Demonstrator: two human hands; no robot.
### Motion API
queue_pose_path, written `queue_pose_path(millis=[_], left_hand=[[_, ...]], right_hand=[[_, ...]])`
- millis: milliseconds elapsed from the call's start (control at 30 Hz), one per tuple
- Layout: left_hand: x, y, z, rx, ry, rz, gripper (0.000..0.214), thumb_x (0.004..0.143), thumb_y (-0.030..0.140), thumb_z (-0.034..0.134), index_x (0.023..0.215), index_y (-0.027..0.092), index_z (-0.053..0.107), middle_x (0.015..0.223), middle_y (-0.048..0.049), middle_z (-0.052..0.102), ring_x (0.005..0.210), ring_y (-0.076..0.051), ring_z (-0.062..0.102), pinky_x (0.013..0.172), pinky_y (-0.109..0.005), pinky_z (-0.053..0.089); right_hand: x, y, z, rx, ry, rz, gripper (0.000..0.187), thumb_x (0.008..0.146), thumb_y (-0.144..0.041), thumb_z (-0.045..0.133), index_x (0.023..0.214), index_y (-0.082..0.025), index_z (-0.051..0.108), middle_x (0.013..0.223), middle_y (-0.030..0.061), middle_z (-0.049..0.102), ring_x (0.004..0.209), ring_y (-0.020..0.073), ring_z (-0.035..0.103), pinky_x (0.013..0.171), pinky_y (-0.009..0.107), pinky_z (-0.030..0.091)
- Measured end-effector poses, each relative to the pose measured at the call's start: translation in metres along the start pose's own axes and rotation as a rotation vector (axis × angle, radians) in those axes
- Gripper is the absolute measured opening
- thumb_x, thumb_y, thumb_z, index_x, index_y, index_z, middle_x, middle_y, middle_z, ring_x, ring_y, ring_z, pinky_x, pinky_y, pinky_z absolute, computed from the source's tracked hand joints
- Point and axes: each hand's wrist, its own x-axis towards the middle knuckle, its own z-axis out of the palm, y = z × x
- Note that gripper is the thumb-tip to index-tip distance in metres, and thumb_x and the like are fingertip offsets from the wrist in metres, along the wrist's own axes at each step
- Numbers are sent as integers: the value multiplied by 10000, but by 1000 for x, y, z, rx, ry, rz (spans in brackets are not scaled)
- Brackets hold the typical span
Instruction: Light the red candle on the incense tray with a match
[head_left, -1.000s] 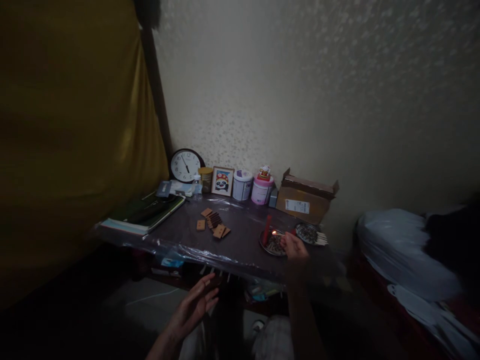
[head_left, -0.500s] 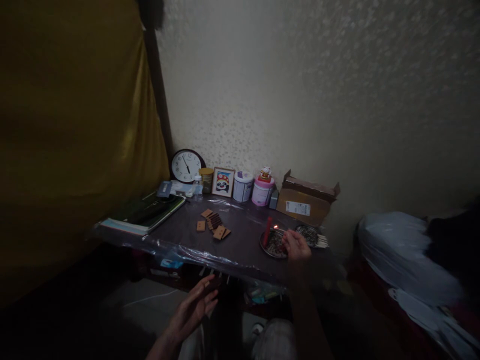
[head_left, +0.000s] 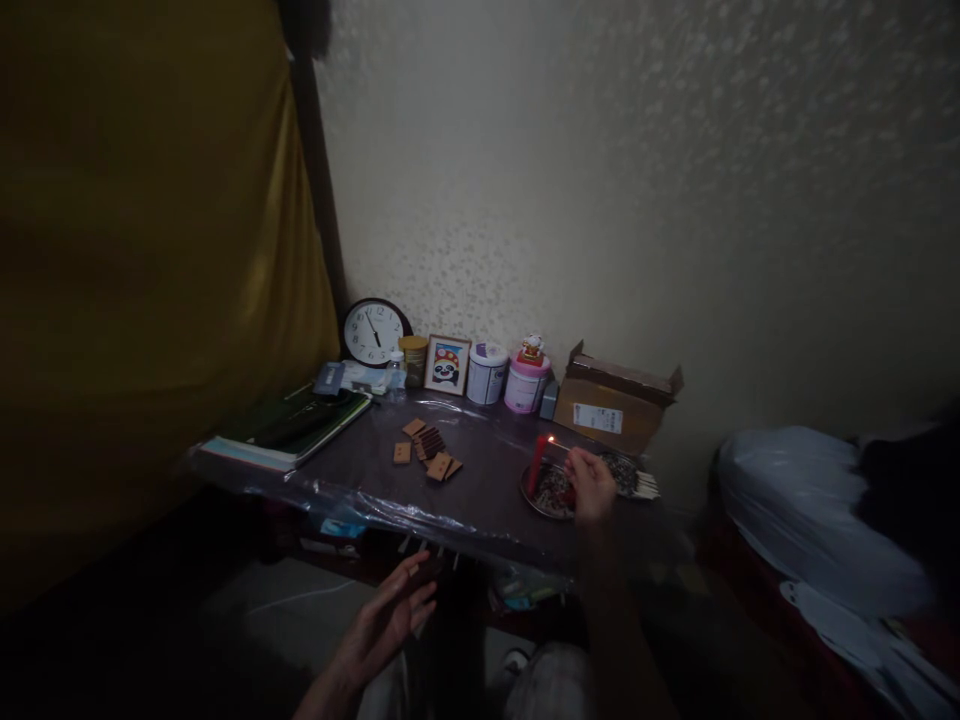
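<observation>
Between its fingertips my right hand (head_left: 592, 484) pinches a thin burning match (head_left: 562, 445), its flame pointing left. Close beside the flame is the top of a red candle (head_left: 537, 466), which stands upright in a round dish (head_left: 553, 515) of dark and pale bits. My hand covers the dish's right edge. Below the table's front edge, my left hand (head_left: 394, 610) hangs with spread, slightly curled fingers and nothing in it. Several small brown square tiles (head_left: 439, 465) lie in a loose pile left of the candle.
A second dish (head_left: 619, 468) with pale sticks (head_left: 646, 486) lies behind my right hand. Along the wall stand a clock (head_left: 373, 332), a panda picture (head_left: 448, 364), a white tin (head_left: 486, 373), a pink tin (head_left: 526, 384) and a cardboard box (head_left: 619, 400). Books (head_left: 296, 430) lie left.
My right hand has risen slightly, bringing the match flame up and closer to the candle's top. The left hand has stayed in place.
</observation>
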Motion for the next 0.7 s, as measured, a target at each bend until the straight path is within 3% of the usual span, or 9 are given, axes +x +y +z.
queue_pose_path(millis=[700], left_hand=[[1, 0, -1, -3, -23, -11, 286, 795, 267, 578, 1074, 259, 643, 1142, -42, 667, 980, -193, 599, 874, -338, 419]], right_hand=[[11, 9, 10, -70, -5, -36, 346, 543, -459, 717, 695, -159, 635, 632, -11, 641, 597, 141, 602, 577, 280, 502]])
